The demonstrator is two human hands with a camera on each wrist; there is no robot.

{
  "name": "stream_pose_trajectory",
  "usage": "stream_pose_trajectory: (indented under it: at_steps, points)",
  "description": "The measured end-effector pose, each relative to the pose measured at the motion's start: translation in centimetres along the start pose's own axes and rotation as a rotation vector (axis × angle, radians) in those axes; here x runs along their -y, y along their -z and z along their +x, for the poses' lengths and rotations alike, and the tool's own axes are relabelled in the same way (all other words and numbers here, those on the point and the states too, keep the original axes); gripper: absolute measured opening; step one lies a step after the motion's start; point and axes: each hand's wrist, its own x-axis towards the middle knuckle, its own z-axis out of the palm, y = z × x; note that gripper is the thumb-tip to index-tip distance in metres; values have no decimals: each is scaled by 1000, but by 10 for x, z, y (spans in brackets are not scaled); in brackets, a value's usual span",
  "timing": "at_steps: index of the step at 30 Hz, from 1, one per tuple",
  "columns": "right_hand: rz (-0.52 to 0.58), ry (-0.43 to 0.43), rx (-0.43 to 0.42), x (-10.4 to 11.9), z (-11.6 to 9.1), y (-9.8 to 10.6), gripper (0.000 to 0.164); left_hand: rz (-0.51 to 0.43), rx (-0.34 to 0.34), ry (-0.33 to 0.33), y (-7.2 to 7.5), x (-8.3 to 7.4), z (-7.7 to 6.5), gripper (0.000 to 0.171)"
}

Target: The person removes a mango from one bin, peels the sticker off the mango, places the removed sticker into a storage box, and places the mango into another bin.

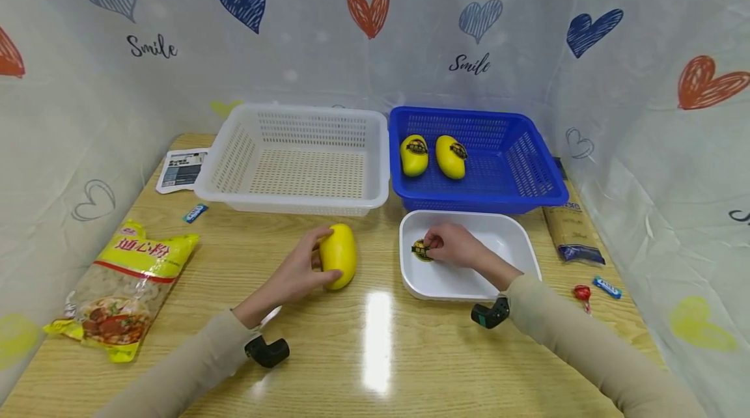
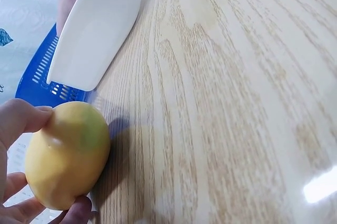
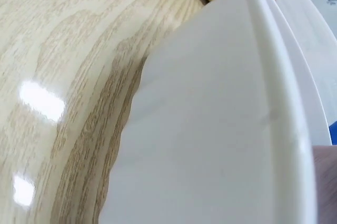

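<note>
My left hand (image 1: pixel 300 273) grips a yellow mango (image 1: pixel 338 256) on the table, thumb at its near end and fingers at its far end. Up close in the left wrist view, the mango (image 2: pixel 68 155) has a faint green patch and no label on the side that shows. Inside a white basin (image 1: pixel 504 239), my right hand (image 1: pixel 457 245) pinches the edge of a round black-and-gold sticker (image 1: pixel 420 250) with bent fingers. The basin's wall (image 3: pixel 200 118) hides most of that hand in the right wrist view.
Behind stand a white basket (image 1: pixel 305 203) and a blue basket (image 1: pixel 486 200) holding two labelled mangoes (image 1: pixel 450 157). A pasta bag (image 1: pixel 125 288) lies left. On the right are a brown packet (image 1: pixel 571 222), a red lollipop (image 1: pixel 582 292) and a blue-wrapped candy (image 1: pixel 607 288).
</note>
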Motion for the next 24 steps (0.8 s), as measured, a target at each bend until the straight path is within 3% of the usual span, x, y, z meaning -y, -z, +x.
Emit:
stream_pose_trajectory:
  at_steps: [8, 14, 20, 24]
  points:
    - [-39, 200, 43, -3, -1, 1, 20, 10, 0, 1, 0, 0, 0, 80]
    - [36, 159, 82, 11, -6, 13, 21, 0, 6, -12, 0, -1, 0, 80]
    - [149, 188, 52, 46, -10, 29, 19, 8, 4, -59, -2, 0, -1, 77]
    - [196, 206, 33, 71, -6, 27, 19, 25, -7, -82, -4, -1, -3, 73]
